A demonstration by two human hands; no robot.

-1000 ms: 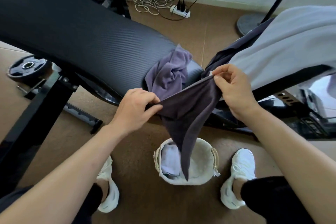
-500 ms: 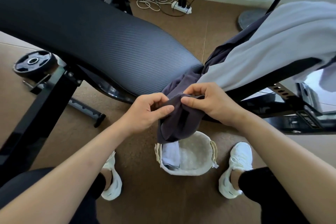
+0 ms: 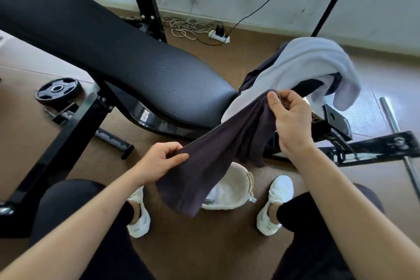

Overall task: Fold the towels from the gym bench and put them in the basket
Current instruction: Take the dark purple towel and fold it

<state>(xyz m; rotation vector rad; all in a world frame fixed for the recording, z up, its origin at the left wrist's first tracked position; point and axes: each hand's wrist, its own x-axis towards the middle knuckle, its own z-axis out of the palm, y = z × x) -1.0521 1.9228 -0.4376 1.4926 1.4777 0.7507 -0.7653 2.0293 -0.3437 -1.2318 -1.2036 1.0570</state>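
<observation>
1. Pinching one end of a dark purple-grey towel [image 3: 218, 166] between thumb and curled fingers, the person's left grip [image 3: 159, 163] sits low and near, just above the left knee.
2. Their right grip [image 3: 291, 125] is higher and farther to the right, with thumb and fingers curled round the other, bunched end of the same towel.
3. Between the two grips the towel runs as a slanting band that rises to the right. Its loose part hangs from the lower end in front of a cream, fleecy round basket [image 3: 234, 191].
4. That basket stands on the brown floor between two white sneakers [image 3: 275, 204]. Its left side is hidden by the hanging cloth, and I cannot tell what lies inside.
5. A pale grey towel [image 3: 302, 63] is draped over the right end of the black ribbed padded table [image 3: 113, 52], just beyond the right grip. A darker cloth [image 3: 256, 73] shows at its left edge.
6. On the floor at left lies a black weight plate [image 3: 58, 90].
7. By the far wall sits a white power strip [image 3: 219, 36] with a coiled cord, and a steel bar [image 3: 397, 138] lies at right.
</observation>
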